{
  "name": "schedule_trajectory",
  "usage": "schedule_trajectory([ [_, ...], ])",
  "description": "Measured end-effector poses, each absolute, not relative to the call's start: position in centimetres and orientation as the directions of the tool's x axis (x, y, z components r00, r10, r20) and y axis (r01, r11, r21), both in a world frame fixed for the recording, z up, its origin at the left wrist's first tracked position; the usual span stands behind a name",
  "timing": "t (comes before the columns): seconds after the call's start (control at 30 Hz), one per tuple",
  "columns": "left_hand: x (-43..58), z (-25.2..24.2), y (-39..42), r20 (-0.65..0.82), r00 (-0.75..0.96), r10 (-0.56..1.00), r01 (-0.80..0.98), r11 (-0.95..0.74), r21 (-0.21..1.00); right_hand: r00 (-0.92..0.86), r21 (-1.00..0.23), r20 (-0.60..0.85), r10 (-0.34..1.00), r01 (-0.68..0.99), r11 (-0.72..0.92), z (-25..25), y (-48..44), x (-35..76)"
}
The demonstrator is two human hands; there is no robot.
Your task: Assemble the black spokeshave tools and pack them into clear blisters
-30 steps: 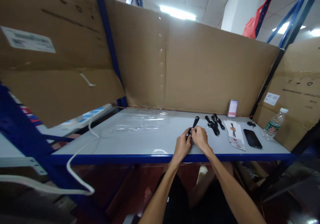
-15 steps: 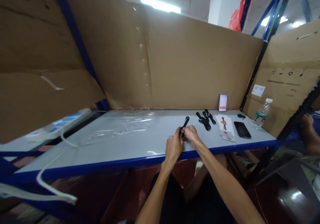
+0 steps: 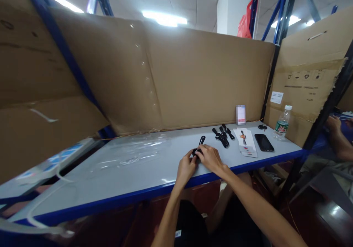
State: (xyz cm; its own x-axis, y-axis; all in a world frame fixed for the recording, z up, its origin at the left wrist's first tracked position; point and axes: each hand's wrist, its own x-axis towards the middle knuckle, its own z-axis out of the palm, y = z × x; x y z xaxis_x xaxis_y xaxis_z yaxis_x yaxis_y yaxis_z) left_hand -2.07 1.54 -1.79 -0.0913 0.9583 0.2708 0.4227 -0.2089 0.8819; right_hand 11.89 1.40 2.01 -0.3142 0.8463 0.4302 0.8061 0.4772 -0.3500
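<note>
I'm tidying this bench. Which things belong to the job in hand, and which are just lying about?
Likely the job:
black item, in left hand and right hand
similar black items
printed cards

Likely just lying about:
dark phone
water bottle
clear plastic, less certainly

L grip (image 3: pixel 187 167) & R grip (image 3: pixel 210 157) hide pt of blk item (image 3: pixel 202 140), ctr; white cable (image 3: pixel 49 230) blurred, cut off lwr L; phone scrn (image 3: pixel 241 114), R of ctr, unreadable.

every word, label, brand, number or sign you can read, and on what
No words read clearly.
Brown cardboard panel, right: four dark signs in a row; lettering below too blurred.
White rectangular sticker on it: too small.
Clear plastic bottle with green label: too small.
White printed cards: too small.
Upright rectangular lit screen: blurred out.
Small white clothing tag: blurred.
</note>
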Motion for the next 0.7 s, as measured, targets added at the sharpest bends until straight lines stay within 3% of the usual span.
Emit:
schedule_trajectory([
  [0.17, -2.1, -1.8, 1.5, 0.243, -0.1, 0.965, 0.397, -0.185, 0.899, -0.556, -0.003, 0.318, 0.768, 0.81, 0.587, 3.2, 2.3, 12.7],
  [0.37, -2.0, -1.3, 1.2, 0.227, -0.072, 0.971, 0.472, -0.167, 0.865, -0.69, 0.235, 0.249, 0.68, 0.724, 0.649, 2.8, 3.6, 13.2],
  [0.57, -1.7, -0.8, 1.0, 0.259, -0.028, 0.965, 0.557, -0.2, 0.806, -0.771, 0.364, 0.144, 0.62, 0.625, 0.691, 3.4, 4.0, 13.9],
  [0.7, -1.7, -0.9, 1.3, 0.255, -0.053, 0.965, 0.597, -0.175, 0.783, -0.761, 0.318, 0.135, 0.635, 0.64, 0.699, 3.5, 4.1, 13.5],
])
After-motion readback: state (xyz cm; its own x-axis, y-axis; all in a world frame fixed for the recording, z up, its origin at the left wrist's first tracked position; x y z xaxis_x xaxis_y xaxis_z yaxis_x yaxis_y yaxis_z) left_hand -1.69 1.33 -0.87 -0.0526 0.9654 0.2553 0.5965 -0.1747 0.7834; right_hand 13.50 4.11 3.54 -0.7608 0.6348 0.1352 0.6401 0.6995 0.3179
